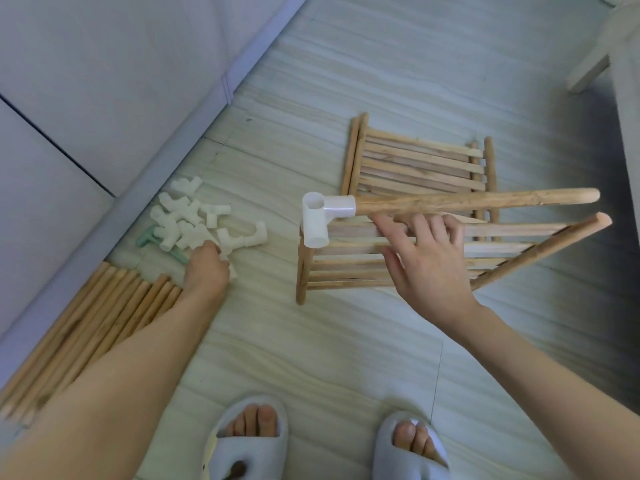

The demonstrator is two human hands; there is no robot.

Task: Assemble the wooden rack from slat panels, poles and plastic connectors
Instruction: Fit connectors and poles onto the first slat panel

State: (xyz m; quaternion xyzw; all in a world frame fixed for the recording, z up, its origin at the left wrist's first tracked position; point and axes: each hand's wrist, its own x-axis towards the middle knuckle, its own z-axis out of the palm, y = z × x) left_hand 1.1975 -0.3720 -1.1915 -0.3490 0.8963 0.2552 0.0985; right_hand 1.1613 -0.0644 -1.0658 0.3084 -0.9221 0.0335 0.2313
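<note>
Pale tile floor (346,358) with faint wavy grey streaks; grey upholstered sofa base (86,81) along the left edge; a pair of soft grey slippers (249,441) at the bottom.

Item 1: heap of white plastic connectors (194,216), smooth tubular elbows and tees, with a mint-green piece (147,240) at its left edge. I see my left hand (206,268) resting fingers-down on the heap's near side; whether it has closed on a piece I cannot tell.

Item 2: bundle of round, light wooden poles (86,334), lying side by side under my left forearm.

Item 3: slat panel (381,265), raw flat strips between round rails, tilted up off the floor, a glossy white corner connector (320,220) on its top left corner with a grained pole (478,200) plugged in sideways. My right hand (426,258) lies spread over the slats, fingers apart.

Item 4: second slat panel (419,161), flat on the floor behind.
</note>
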